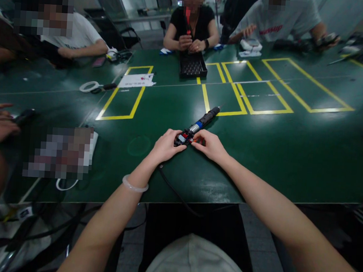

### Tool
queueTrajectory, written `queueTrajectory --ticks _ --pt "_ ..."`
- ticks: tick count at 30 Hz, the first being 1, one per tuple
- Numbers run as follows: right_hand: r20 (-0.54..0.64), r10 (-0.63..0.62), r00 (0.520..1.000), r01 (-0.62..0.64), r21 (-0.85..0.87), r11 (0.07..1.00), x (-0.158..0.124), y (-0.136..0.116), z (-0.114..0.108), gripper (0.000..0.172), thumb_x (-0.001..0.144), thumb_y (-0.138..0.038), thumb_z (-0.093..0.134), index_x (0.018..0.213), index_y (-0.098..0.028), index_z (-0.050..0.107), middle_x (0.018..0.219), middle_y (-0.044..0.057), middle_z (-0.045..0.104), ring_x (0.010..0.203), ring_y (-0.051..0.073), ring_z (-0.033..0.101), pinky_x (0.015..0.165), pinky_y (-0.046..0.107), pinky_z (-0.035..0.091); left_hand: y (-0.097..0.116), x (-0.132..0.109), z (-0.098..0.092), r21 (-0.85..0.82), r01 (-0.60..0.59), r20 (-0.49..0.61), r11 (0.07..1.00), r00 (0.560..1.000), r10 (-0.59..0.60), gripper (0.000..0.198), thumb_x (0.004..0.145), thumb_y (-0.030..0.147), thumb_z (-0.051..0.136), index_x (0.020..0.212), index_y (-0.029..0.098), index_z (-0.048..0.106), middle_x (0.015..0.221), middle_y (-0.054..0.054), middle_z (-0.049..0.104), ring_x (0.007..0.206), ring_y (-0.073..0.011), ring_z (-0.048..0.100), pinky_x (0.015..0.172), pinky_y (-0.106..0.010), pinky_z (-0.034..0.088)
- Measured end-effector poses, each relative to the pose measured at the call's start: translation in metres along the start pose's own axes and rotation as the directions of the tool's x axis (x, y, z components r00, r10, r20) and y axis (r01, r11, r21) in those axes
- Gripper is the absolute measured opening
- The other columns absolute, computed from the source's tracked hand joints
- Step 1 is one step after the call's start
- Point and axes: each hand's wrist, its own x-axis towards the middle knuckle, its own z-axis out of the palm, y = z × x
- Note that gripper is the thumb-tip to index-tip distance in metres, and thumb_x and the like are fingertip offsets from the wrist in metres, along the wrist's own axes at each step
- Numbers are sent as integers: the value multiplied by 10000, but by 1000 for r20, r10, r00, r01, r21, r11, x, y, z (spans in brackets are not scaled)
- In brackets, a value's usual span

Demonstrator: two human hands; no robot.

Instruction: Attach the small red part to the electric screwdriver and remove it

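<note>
A long dark tool [202,120] with a blue band, a silver section and an exposed end of red and black parts lies diagonally on the green table [254,157]. Its dark tip points up and to the right. My left hand [167,145] grips the lower left end, thumb and fingers closed around it. From the other side, my right hand [210,144] pinches at the red and orange parts beside that end; the small piece between its fingertips is too small to name. A black cable [174,187] runs over the table edge near my left wrist.
A black tray [193,67] stands before a person across the table. Yellow tape rectangles, a white paper [136,80] and a white ring-shaped item [89,86] are further off. Other people sit left and at the back right.
</note>
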Motion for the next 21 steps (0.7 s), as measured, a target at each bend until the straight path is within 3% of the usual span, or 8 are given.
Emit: queueTrajectory --ticks 9,21 --pt "33 -123 992 127 -334 934 -4 -9 4 45 921 -240 645 932 -219 607 1009 64 637 917 217 587 754 303 439 7 -4 1 25 -30 0 999 1000 30 547 853 417 670 1340 206 535 1230 -102 565 1153 -284 585 975 -406 474" --pt "57 -169 984 178 -262 949 -4 -4 4 79 927 -154 580 962 -209 624 990 70 649 943 221 607 806 317 484 14 -4 0 97 -40 7 994 999 39 534 883 389 641 1365 185 533 1237 -115 584 1169 -283 575 975 -395 461"
